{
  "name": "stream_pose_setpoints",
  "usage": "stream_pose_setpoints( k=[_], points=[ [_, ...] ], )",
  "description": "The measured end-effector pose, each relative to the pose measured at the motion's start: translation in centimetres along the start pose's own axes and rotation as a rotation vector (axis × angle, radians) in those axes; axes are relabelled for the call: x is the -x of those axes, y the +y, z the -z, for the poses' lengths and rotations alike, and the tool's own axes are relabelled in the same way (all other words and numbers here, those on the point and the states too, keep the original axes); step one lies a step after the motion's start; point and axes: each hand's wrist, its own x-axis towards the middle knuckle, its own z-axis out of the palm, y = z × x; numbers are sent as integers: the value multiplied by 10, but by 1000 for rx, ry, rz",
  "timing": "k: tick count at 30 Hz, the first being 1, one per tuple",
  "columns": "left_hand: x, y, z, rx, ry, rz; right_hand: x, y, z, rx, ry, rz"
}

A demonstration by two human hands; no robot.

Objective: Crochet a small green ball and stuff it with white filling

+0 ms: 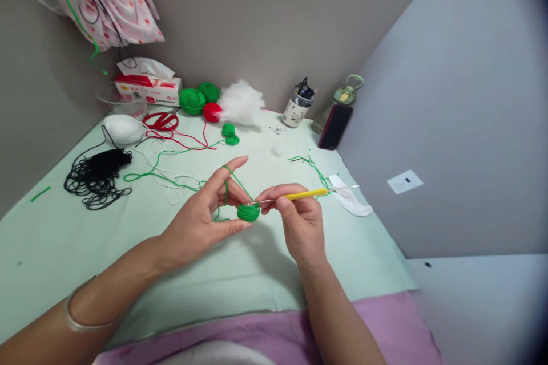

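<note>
Between the thumb and fingers of my left hand [205,211] sits a small round green crochet piece [248,213]. A strand of green yarn [240,183] runs from that piece up over my raised left index finger. My right hand [302,219] grips a crochet hook [306,194] with a yellow handle, held nearly level. The hook's metal tip meets the upper edge of the green piece. Both hands are above the table, close together. Part of my left fingers is hidden behind the piece.
At the back stand a tissue box [149,90], green yarn balls [192,101], white stuffing [240,104], a pen cup [298,108] and a phone [336,126] against a bottle [346,91]. Red scissors [160,121], black yarn [100,174] and loose strands lie left. A white cloth strip [351,198] lies right.
</note>
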Motion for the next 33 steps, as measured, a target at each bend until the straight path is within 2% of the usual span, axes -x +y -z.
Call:
stream_pose_setpoints(
  k=[8,20,27,33],
  points=[
    [1,0,2,-26,-53,7,-2,-1,3,-75,-27,-99],
    [1,9,4,-129,-56,87,-2,-8,9,124,-94,-27],
    [2,5,4,-192,-109,122,-4,-17,18,296,-240,-4],
    [1,2,7,-208,-135,157,-7,-14,23,377,-351,53]
  ],
)
